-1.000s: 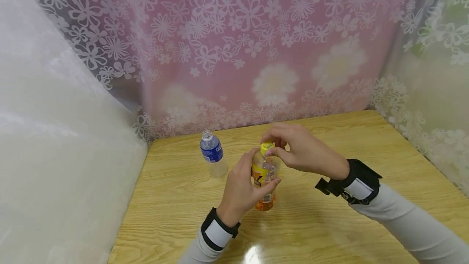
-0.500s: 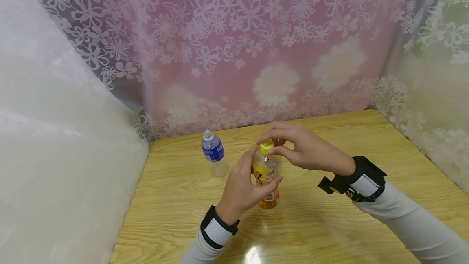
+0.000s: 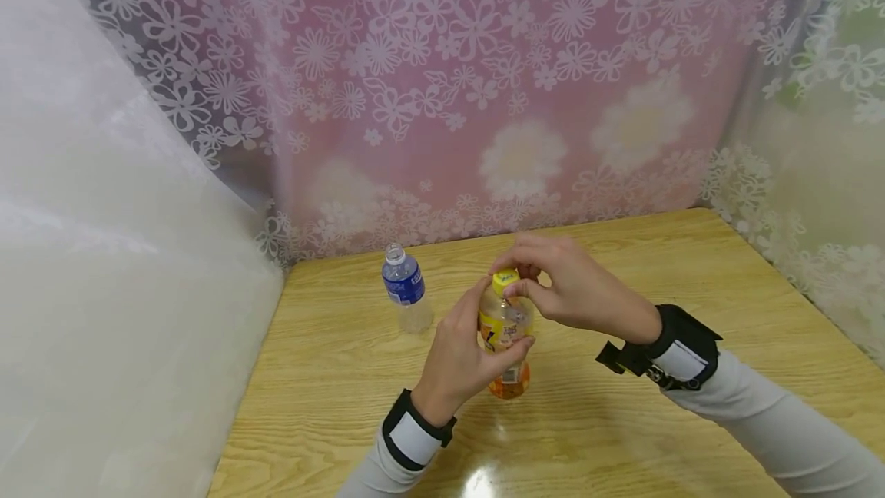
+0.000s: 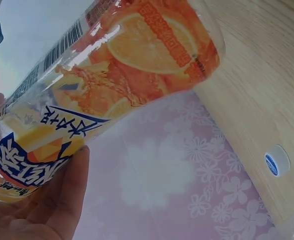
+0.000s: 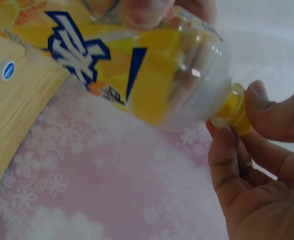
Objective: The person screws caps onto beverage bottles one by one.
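In the head view my left hand (image 3: 455, 356) holds a clear drink bottle (image 3: 502, 327) with a yellow and orange label upright around its middle. Orange liquid shows low in it. At its top, my right hand (image 3: 574, 287) pinches the yellow cap (image 3: 505, 280) between thumb and fingers. The right wrist view shows the yellow cap (image 5: 242, 120) at the bottle's neck, the thumb on one side and fingers on the other. Orange-slice artwork covers the bottle (image 4: 147, 55) in the left wrist view, where the left fingers (image 4: 69, 195) wrap its label.
Left of my hands stands a clear bottle (image 3: 404, 288) with a blue label and an uncapped mouth. A loose white cap (image 4: 277, 160) with a blue mark lies on the wooden table (image 3: 332, 390). Flowered curtain (image 3: 442, 137) hangs behind the table's far edge.
My right hand lifted slightly and its fingers shifted on the yellow cap, then it came back down with the wrist turned. The left hand keeps its hold, and the bottle shifted slightly right.
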The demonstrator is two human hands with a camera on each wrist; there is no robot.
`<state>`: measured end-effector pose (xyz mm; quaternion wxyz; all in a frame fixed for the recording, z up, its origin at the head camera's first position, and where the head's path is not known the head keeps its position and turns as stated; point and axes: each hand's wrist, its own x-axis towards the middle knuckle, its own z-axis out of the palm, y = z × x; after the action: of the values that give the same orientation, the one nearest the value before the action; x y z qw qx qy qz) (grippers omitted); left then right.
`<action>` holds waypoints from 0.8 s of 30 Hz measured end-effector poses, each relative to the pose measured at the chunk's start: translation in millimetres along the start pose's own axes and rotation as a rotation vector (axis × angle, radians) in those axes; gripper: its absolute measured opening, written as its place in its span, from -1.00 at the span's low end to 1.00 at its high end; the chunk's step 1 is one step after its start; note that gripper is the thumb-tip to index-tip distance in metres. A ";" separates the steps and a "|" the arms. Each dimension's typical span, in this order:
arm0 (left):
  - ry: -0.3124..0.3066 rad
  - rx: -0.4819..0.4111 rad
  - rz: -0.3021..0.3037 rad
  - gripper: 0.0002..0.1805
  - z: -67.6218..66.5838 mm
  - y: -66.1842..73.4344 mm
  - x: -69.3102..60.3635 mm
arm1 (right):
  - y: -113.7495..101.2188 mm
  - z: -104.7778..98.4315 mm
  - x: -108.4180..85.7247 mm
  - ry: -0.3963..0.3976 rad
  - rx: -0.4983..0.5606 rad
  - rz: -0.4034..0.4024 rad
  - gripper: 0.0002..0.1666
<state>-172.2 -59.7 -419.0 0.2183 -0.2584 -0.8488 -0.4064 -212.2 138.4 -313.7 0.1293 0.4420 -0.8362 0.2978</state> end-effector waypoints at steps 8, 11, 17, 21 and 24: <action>-0.071 -0.080 -0.047 0.01 -12.9 -9.1 -8.5 | 5.2 2.2 -2.5 -0.083 0.046 0.025 -0.56; -0.027 -0.148 -0.025 0.02 -33.0 -14.1 -14.5 | 11.1 1.3 -5.9 -0.094 0.080 0.051 -0.49; 0.278 -0.126 -0.035 -0.10 -105.2 -39.6 -11.7 | 29.2 1.0 -17.2 -0.040 0.094 0.131 -0.57; 0.432 0.098 -0.197 -0.09 -155.3 -83.8 8.1 | 43.2 6.1 -24.3 -0.009 0.066 0.157 -0.71; 0.470 0.251 -0.323 -0.06 -180.2 -131.5 24.3 | 51.7 11.8 -28.6 0.000 0.042 0.175 -0.81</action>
<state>-243.0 -268.5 -377.2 0.3715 0.0099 -0.8486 -0.3765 -237.4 172.4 -356.6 0.0936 0.3698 -0.8652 0.3255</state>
